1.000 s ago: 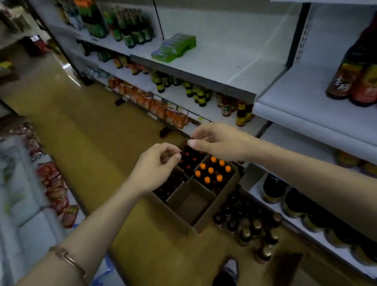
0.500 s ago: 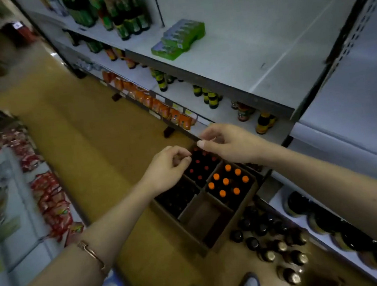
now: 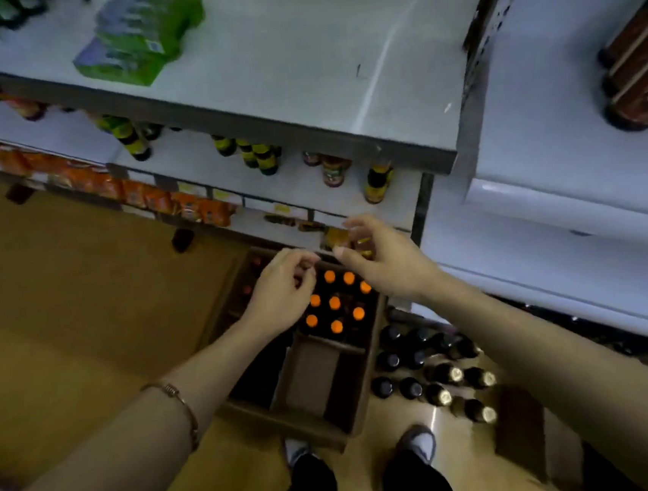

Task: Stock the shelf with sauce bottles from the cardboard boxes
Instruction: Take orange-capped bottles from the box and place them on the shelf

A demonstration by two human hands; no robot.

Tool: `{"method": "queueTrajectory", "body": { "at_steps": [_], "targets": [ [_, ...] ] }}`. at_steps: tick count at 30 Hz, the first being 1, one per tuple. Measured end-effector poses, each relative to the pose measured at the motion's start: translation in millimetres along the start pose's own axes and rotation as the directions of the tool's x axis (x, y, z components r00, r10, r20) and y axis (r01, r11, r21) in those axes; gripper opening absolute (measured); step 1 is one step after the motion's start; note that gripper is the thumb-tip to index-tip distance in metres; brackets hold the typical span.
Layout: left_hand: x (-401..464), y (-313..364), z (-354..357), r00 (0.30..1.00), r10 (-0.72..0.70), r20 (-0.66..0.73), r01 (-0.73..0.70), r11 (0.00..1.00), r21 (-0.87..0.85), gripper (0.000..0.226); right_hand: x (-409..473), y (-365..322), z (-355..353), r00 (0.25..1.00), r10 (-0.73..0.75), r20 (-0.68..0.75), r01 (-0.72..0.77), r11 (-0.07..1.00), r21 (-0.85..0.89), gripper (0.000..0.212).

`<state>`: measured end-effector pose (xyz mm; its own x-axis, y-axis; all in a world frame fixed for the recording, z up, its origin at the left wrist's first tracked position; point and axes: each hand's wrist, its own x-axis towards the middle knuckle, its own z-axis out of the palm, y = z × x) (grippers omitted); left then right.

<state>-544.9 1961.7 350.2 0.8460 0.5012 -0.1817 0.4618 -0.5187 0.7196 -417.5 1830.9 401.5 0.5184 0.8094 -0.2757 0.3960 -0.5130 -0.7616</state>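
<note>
An open cardboard box [image 3: 292, 422] stands on the floor in front of my feet, split into compartments. Its far right compartment holds several dark sauce bottles with orange caps [image 3: 334, 303]; the near compartment is bare cardboard. My left hand [image 3: 283, 292] hovers above the box with fingers loosely curled and holds nothing. My right hand [image 3: 383, 259] hovers beside it over the box's far edge, fingers spread and relaxed, also holding nothing. A wide grey shelf [image 3: 297, 69] stretches above, mostly bare.
Several dark bottles with gold caps [image 3: 438, 377] stand on the floor right of the box. Green packets [image 3: 139, 33] lie on the upper shelf. Yellow-labelled bottles [image 3: 254, 153] and jars sit on the lower shelf. Large dark bottles [image 3: 639, 88] stand on the right shelf.
My view has tilted down, so the box and my feet now lie straight below. Both hands have stayed close together over the box; the right fingers have spread.
</note>
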Motion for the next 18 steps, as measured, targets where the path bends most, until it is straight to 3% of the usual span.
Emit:
{"method": "queueTrajectory", "body": {
  "at_steps": [5, 10, 18],
  "targets": [
    [27.5, -55.1, 42.3, 0.994, 0.030, 0.106, -0.030, 1.000, 0.000, 0.027, 38.4, 49.9, 53.1, 0.994, 0.107, -0.038, -0.104, 0.992, 0.072, 0.052],
    [52.4, -122.2, 99.3, 0.987, -0.056, 0.149, 0.051, 0.998, 0.037, 0.026, 72.5, 121.1, 90.5, 0.979, 0.204, -0.025, -0.200, 0.973, 0.118, 0.048],
    [100.6, -222.3, 212.2, 0.967, -0.084, 0.242, 0.068, 0.995, 0.073, 0.030, 124.8, 253.5, 173.6, 0.957, 0.278, 0.084, -0.275, 0.960, -0.048, 0.052]
  ]
}}
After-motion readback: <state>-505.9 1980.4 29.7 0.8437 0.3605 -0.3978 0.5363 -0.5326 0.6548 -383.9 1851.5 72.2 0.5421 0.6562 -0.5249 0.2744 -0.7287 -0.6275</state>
